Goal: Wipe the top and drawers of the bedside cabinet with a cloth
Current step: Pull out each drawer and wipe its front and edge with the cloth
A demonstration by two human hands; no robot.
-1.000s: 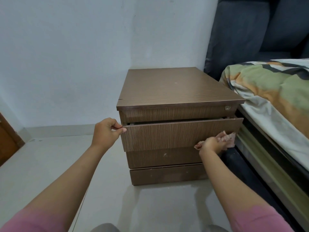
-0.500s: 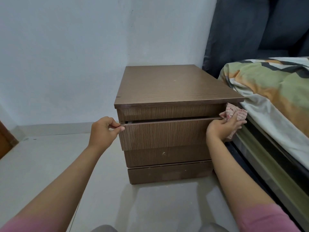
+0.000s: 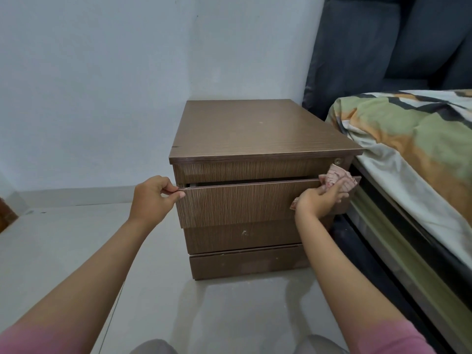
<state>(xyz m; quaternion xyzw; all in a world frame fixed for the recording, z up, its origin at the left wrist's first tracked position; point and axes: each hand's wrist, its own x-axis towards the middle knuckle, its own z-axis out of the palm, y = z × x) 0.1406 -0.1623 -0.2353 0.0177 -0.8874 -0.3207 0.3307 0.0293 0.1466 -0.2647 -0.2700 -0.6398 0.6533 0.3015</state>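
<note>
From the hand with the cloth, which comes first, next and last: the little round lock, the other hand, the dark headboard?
Measured from the right hand, head view:
1. Round lock, just above it on the cabinet's top right corner.
2. Left hand, across the drawer front at its left edge.
3. Dark headboard, far behind, upper right.

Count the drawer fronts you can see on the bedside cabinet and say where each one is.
4. The top drawer front sits under the cabinet top; the second drawer front is pulled out slightly; the third drawer front is below it; the bottom drawer front is by the floor.
</note>
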